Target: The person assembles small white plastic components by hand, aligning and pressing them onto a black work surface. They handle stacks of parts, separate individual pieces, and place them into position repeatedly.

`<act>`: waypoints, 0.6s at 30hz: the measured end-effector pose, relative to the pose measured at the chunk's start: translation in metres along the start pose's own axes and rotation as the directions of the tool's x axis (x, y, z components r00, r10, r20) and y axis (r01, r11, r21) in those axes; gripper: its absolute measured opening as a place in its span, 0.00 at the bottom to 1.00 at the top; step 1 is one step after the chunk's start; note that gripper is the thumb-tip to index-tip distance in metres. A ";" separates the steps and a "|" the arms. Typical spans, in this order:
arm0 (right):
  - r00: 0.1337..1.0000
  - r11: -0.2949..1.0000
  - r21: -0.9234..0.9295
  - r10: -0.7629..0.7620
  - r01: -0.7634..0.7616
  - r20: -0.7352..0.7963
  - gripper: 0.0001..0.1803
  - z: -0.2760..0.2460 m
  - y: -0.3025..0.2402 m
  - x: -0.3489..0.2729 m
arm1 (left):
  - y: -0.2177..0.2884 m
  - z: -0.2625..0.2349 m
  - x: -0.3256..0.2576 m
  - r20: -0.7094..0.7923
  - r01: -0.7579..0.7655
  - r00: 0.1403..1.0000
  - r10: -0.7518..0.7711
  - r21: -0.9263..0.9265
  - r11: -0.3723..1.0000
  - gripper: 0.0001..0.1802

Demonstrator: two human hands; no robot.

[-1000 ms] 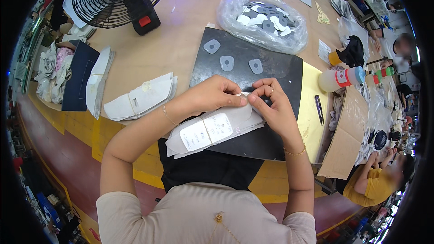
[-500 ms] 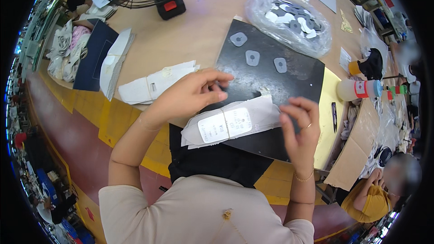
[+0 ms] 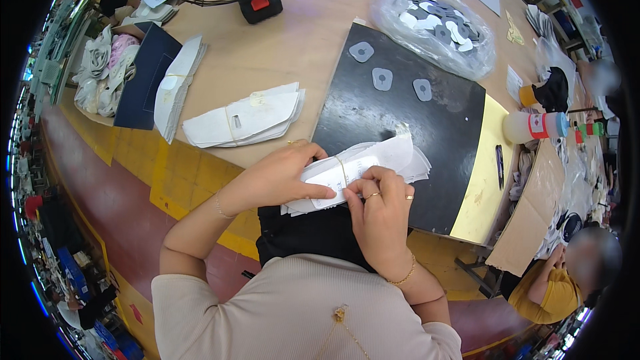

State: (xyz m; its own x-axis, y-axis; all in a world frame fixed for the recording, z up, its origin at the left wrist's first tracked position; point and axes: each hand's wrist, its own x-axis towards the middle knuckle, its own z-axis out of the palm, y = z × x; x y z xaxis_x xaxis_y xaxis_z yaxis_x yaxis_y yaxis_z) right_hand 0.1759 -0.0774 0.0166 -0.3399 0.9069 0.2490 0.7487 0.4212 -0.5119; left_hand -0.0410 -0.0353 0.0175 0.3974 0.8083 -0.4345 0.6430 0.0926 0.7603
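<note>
A bundle of white cut pieces (image 3: 400, 157) with a printed label on top and a rubber band (image 3: 343, 167) round its middle lies tilted at the near edge of the black board (image 3: 447, 140). My left hand (image 3: 283, 177) grips its left end, thumb on the label and the other fingers behind it. With thumb and fingertips, my right hand (image 3: 385, 210) pinches the rubber band at the bundle's near side. Farther off on the board lie three small grey pieces, among them a rounded one with a dark centre (image 3: 382, 79).
To the left lie another banded white bundle (image 3: 247, 119) and a third one (image 3: 179, 87) against a dark blue box (image 3: 143, 87). A fan (image 3: 260, 3) stands behind. At the right are a plastic bag of small pieces (image 3: 483, 60), a bottle (image 3: 523, 127) and a pen (image 3: 500, 167).
Both hands have closed in on the bundle: the left has taken its left end, and the right has come left from beside it to pinch the rubber band.
</note>
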 end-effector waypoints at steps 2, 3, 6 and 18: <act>1.000 1.000 0.016 0.009 -0.009 0.013 0.10 -0.002 0.000 -0.002 | -0.001 0.005 0.002 -0.026 -0.040 0.999 0.041 0.052 0.998 0.35; 1.000 1.000 0.024 0.012 -0.013 0.020 0.09 -0.003 0.000 -0.004 | 0.001 0.007 0.000 -0.047 -0.055 0.997 0.059 0.072 0.996 0.33; 0.999 0.992 0.122 0.041 -0.041 -0.004 0.09 -0.002 0.003 -0.009 | 0.010 0.010 -0.004 -0.097 -0.087 0.990 0.097 0.104 0.991 0.30; 0.996 0.974 0.207 0.094 -0.092 0.000 0.10 -0.011 0.008 -0.014 | 0.018 0.021 -0.004 0.036 0.028 0.999 -0.020 -0.259 0.965 0.34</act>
State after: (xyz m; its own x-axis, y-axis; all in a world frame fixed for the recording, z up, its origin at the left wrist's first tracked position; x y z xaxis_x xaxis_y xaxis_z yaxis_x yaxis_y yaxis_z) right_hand 0.1928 -0.0865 0.0177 -0.2677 0.9426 0.1996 0.6432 0.3291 -0.6914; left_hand -0.0169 -0.0495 0.0230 0.4082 0.7846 -0.4666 0.4622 0.2631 0.8468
